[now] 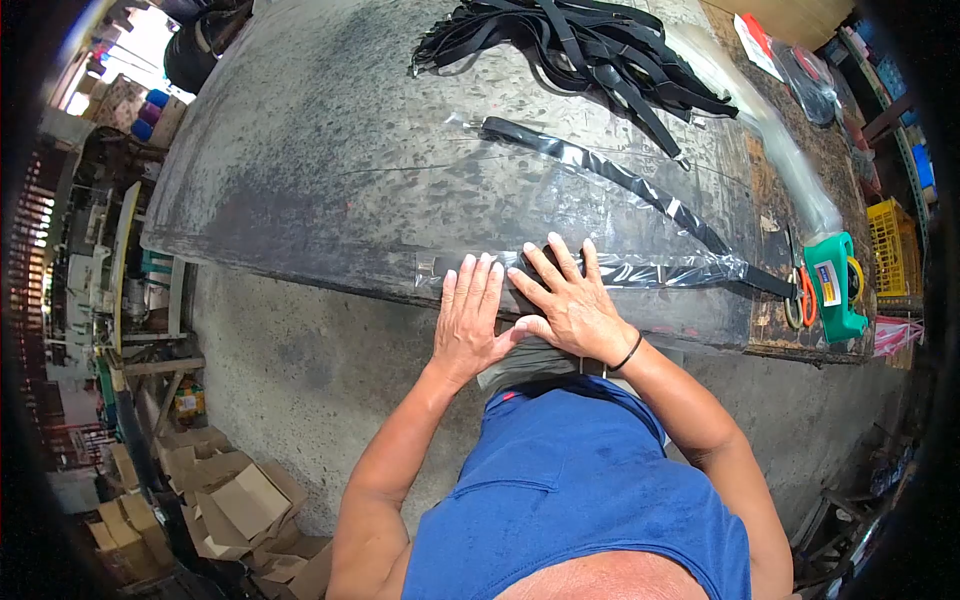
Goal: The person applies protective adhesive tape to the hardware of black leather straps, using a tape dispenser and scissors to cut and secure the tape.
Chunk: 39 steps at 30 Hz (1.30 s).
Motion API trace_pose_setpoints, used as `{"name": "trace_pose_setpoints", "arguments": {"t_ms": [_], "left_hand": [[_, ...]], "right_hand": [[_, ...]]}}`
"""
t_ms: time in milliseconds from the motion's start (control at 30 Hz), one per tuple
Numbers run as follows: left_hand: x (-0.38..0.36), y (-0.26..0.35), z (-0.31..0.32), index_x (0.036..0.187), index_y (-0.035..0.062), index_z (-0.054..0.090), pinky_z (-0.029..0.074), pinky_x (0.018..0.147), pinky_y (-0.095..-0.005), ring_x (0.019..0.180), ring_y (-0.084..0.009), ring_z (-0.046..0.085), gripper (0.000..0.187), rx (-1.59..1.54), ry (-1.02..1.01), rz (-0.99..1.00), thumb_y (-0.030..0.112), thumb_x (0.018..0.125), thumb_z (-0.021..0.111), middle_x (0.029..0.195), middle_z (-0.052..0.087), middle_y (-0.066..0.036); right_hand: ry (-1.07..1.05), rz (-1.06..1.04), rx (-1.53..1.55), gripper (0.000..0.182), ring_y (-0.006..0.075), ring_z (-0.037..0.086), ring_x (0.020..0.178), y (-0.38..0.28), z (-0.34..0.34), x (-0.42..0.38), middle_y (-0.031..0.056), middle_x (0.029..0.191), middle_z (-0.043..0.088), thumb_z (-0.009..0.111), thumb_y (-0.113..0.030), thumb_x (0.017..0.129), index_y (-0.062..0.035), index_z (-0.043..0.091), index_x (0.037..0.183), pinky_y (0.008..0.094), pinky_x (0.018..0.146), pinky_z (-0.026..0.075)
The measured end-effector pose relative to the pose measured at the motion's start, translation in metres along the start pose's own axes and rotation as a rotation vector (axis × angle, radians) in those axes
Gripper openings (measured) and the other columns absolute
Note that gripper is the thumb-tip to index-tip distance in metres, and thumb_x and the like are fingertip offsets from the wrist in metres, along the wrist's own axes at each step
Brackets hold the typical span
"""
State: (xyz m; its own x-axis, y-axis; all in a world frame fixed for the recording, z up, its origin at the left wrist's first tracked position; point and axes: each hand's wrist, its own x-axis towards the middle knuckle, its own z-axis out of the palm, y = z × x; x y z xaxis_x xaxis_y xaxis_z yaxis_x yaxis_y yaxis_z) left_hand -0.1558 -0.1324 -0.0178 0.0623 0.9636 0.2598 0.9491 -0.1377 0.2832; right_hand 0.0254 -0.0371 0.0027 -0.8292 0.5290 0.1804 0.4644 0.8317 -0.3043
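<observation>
Lying palm-down at the near edge of the worktable (300, 170), both hands are flat: the left hand (468, 322) has its fingers straight and nearly together, the right hand (572, 305) has its fingers spread apart. Neither is clamped on anything. The near strap (665, 273), black and sheathed in clear plastic, runs beneath them along that edge; its sleeve shows past the left fingertips. In my judgement it is light, limp and not fragile. The glossy sleeve is probably slippery and liable to crease or tear, so flat palm pressure suits it better than a pinch. The soundest hold appears to be the bare end (770, 282) emerging at right, where webbing should give better grip than film.

Beside that end lie orange-handled scissors (808, 297) and a green plastic tool (836, 288). Farther back, the far strap (615, 175), likewise sheathed, slants to meet the near one at right; whether they join cannot be determined. Beyond lie a tangled heap of black straps (560, 40) and, to its right, a long bundle of clear film (795, 165).
</observation>
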Motion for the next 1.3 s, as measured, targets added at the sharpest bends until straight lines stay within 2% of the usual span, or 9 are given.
{"name": "trace_pose_setpoints", "arguments": {"t_ms": [233, 333, 433, 500, 667, 733, 933, 1200, 1300], "left_hand": [[0.000, 0.001, 0.002, 0.140, -0.0025, 0.039, 0.020, 0.113, -0.0546, 0.140, -0.0384, 0.028, 0.086, -0.017, -0.065, -0.016, 0.046, 0.076, 0.072, 0.147, 0.036, -0.022], [0.000, 0.001, -0.002, 0.141, -0.0024, 0.038, 0.020, 0.113, -0.0545, 0.140, -0.0385, 0.028, 0.086, 0.030, -0.123, -0.010, 0.046, 0.077, 0.071, 0.148, 0.035, -0.022], [0.000, 0.003, 0.000, 0.141, -0.0023, 0.037, 0.020, 0.113, -0.0543, 0.140, -0.0389, 0.028, 0.085, 0.011, -0.068, -0.011, 0.047, 0.079, 0.069, 0.148, 0.035, -0.022], [-0.002, 0.002, 0.002, 0.141, -0.0022, 0.037, 0.020, 0.113, -0.0542, 0.140, -0.0391, 0.028, 0.085, 0.024, -0.073, -0.013, 0.048, 0.080, 0.069, 0.148, 0.035, -0.023], [0.004, 0.004, -0.001, 0.139, -0.0024, 0.040, 0.022, 0.111, -0.0532, 0.138, -0.0408, 0.031, 0.083, 0.025, -0.049, 0.042, 0.040, 0.076, 0.074, 0.146, 0.037, -0.024], [0.011, 0.008, -0.007, 0.133, -0.0053, 0.044, 0.026, 0.108, -0.0532, 0.134, -0.0418, 0.035, 0.079, -0.034, -0.022, 0.086, 0.033, 0.072, 0.076, 0.139, 0.043, -0.026], [-0.004, -0.002, 0.013, 0.146, -0.0015, 0.030, 0.015, 0.115, -0.0531, 0.143, -0.0385, 0.023, 0.078, 0.103, -0.054, 0.039, 0.032, 0.085, 0.065, 0.151, 0.030, -0.021], [-0.008, -0.006, 0.016, 0.147, -0.0003, 0.027, 0.015, 0.115, -0.0542, 0.144, -0.0383, 0.020, 0.076, 0.169, -0.074, 0.059, 0.032, 0.087, 0.061, 0.154, 0.026, -0.019], [-0.008, -0.007, 0.016, 0.148, 0.0002, 0.026, 0.015, 0.115, -0.0544, 0.144, -0.0382, 0.020, 0.077, 0.192, -0.076, 0.056, 0.031, 0.087, 0.062, 0.154, 0.026, -0.019]], "right_hand": [[0.014, -0.007, -0.003, 0.066, 0.0412, 0.029, 0.137, 0.001, -0.004, -0.003, 0.0161, 0.146, 0.039, 0.058, -0.055, 0.084, -0.0151, 0.049, 0.137, 0.0689, 0.105, 0.019], [0.018, 0.003, 0.044, 0.064, 0.0413, 0.031, 0.136, -0.003, -0.028, -0.013, 0.0170, 0.145, 0.039, 0.061, -0.049, 0.085, -0.0125, 0.049, 0.136, 0.0637, 0.107, 0.023], [0.135, -0.030, 0.280, 0.057, 0.0363, 0.049, 0.123, 0.008, -0.066, -0.035, 0.0179, 0.134, 0.050, 0.070, -0.030, 0.082, -0.0048, 0.052, 0.131, 0.0445, 0.103, 0.039], [0.252, 0.102, 0.375, 0.044, 0.0310, 0.062, 0.103, 0.018, -0.088, -0.063, 0.0150, 0.114, 0.063, 0.074, -0.017, 0.079, -0.0046, 0.062, 0.120, 0.0380, 0.088, 0.050], [0.717, 0.566, 0.282, 0.020, 0.0156, 0.061, 0.082, 0.068, -0.156, -0.148, 0.0069, 0.090, 0.066, 0.064, 0.004, 0.084, -0.0021, 0.069, 0.102, 0.0282, 0.075, 0.049], [0.872, 0.723, 0.104, 0.015, 0.0125, 0.059, 0.081, 0.095, -0.188, -0.187, 0.0053, 0.087, 0.064, 0.062, 0.001, 0.087, -0.0012, 0.069, 0.100, 0.0256, 0.071, 0.047], [1.188, 1.047, -0.011, 0.015, 0.0115, 0.058, 0.075, 0.197, -0.224, -0.322, 0.0044, 0.084, 0.066, 0.063, -0.014, 0.088, -0.0014, 0.069, 0.094, 0.0268, 0.069, 0.047], [0.992, 1.329, 0.060, 0.018, 0.0120, 0.060, 0.075, 0.271, -0.237, -0.373, 0.0038, 0.083, 0.068, 0.061, -0.015, 0.087, -0.0013, 0.069, 0.096, 0.0298, 0.071, 0.048], [0.694, 1.319, 0.233, 0.022, 0.0148, 0.061, 0.080, 0.288, -0.250, -0.382, 0.0062, 0.089, 0.068, 0.063, -0.019, 0.088, -0.0020, 0.068, 0.101, 0.0329, 0.074, 0.049]]}}
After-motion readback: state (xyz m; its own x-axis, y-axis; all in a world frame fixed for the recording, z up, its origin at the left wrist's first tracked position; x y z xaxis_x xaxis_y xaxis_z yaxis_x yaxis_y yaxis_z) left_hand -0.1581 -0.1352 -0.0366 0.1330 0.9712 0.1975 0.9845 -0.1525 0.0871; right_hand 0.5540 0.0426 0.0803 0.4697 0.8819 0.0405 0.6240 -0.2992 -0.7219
